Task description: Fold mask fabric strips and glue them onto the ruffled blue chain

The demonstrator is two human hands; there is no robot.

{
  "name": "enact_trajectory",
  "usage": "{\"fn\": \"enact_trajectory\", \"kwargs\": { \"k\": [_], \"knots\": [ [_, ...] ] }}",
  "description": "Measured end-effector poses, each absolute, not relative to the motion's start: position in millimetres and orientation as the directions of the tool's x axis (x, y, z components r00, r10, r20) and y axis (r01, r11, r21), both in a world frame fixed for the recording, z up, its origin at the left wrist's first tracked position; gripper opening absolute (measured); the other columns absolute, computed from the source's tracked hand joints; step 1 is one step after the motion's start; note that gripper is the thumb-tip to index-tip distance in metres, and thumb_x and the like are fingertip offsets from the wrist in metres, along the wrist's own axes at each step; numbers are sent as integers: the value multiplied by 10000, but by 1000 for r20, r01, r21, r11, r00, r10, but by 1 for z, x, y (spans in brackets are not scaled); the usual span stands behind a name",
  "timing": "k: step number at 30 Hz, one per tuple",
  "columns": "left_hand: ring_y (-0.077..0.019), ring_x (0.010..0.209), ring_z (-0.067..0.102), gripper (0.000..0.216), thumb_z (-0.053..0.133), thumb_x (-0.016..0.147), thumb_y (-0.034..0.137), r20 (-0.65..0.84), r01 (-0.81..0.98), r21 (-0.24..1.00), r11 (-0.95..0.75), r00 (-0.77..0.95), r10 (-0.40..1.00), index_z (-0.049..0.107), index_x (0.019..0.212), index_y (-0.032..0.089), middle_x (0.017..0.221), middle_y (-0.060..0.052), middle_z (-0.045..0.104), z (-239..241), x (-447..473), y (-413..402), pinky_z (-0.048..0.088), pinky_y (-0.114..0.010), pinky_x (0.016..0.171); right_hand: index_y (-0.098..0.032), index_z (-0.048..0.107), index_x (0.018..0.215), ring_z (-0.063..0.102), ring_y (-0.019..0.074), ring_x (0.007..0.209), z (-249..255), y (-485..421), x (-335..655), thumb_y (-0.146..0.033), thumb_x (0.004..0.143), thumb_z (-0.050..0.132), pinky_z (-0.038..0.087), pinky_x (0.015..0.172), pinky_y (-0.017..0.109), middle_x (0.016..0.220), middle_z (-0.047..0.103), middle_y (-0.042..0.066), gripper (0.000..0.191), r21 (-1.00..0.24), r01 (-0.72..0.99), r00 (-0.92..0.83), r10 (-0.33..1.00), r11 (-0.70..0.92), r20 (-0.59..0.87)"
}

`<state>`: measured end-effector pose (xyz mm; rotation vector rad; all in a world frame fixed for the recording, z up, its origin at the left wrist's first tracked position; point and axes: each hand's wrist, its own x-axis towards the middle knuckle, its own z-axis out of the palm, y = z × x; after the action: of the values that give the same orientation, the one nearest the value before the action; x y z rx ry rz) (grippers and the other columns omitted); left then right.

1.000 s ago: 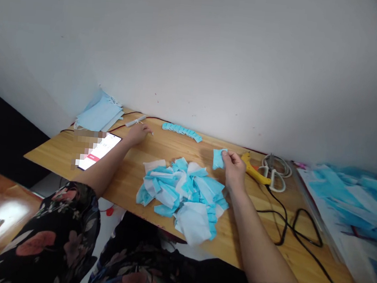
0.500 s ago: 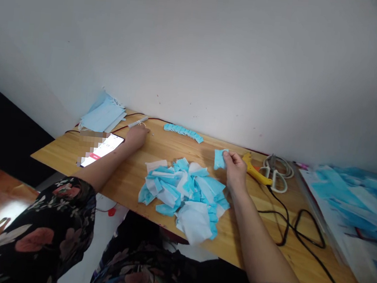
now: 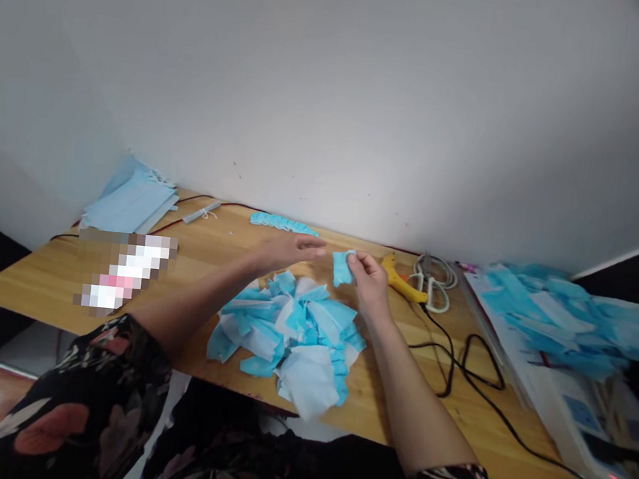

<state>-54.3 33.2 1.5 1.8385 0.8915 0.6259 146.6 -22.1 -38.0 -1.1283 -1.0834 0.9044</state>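
Observation:
My right hand (image 3: 370, 280) pinches a small folded blue square of mask fabric (image 3: 342, 267) between thumb and fingertips, above the table. My left hand (image 3: 292, 253) reaches toward it from the left, apart from it, fingers stretched out and nothing visible in them. Below both hands lies a loose heap of blue and white mask fabric pieces (image 3: 293, 335). Behind my left hand, near the wall, a row of small folded blue pieces (image 3: 281, 223) overlaps in a line. A yellow glue gun (image 3: 404, 284) rests just right of my right hand.
White-handled scissors (image 3: 432, 292) and a coiled white cable (image 3: 446, 270) lie beside the glue gun. A black cord (image 3: 472, 378) loops across the right side. More blue fabric (image 3: 566, 316) is piled farther right. At left are stacked masks (image 3: 131, 199), a blurred-out phone (image 3: 129, 274) and a grey stick (image 3: 201, 211).
My left hand has left the grey stick by the phone and moved right, close to the folded square. The right hand still holds the square. The view has shifted to the right.

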Motion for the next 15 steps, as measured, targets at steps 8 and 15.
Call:
{"fn": "enact_trajectory", "kwargs": {
  "k": [8, 15],
  "knots": [
    [-123, 750, 603, 432, 822, 611, 406, -22, -37, 997, 67, 703, 711, 631, 872, 121, 815, -29, 670, -7, -8, 40, 454, -272, 751, -216, 696, 911, 578, 141, 684, -42, -17, 154, -449, 752, 702, 470, 640, 258, 781, 682, -5, 283, -970, -3, 220, 946, 244, 237],
    [-74, 602, 527, 428, 866, 514, 359, -3, -158, 981, 113, 569, 822, 573, 726, 128, 649, 39, 596, -8, 1, 42, 408, -220, 619, -233, 713, 876, 539, 131, 639, -43, -19, 157, -473, 793, 666, 463, 630, 253, 737, 646, -18, 258, -977, -84, 186, 967, 195, 177]
  ]
}}
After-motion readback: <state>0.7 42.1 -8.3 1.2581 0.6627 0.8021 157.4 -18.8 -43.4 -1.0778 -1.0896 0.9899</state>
